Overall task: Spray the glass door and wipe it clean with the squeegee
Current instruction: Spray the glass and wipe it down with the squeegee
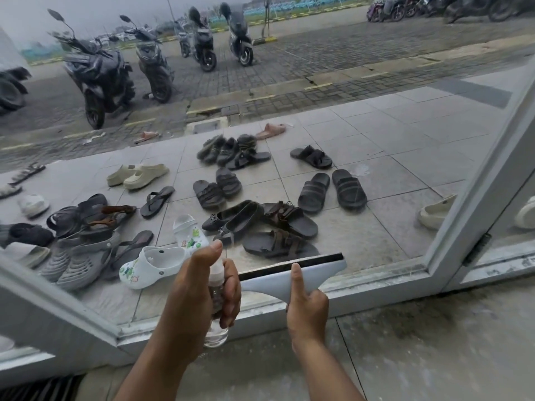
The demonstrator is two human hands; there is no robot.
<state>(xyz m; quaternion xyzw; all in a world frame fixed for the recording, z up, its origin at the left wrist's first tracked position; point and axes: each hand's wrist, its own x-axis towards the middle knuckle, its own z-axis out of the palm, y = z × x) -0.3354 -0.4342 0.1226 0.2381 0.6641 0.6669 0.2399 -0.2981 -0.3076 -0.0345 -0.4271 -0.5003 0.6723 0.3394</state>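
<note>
Low before the glass door (318, 82), the left hand (208, 287) grips a clear spray bottle (216, 335) that seems to hold a little clear liquid at its base, while the right hand (307, 308) clasps the squeegee (289, 273), its blade near the pane's bottom edge.

Building entrance, seen through a white-framed glass door (480, 198). Many sandals and clogs (315, 192) lie on the grey tiled porch (405, 157). Beyond, dark scooters (98, 73) stand on a block-paved lot (318, 53).

Left forearm (162, 357) and right forearm (322, 371), at six o'clock, were bare; left hand (207, 287) and right hand (307, 311) bare, short-nailed.
</note>
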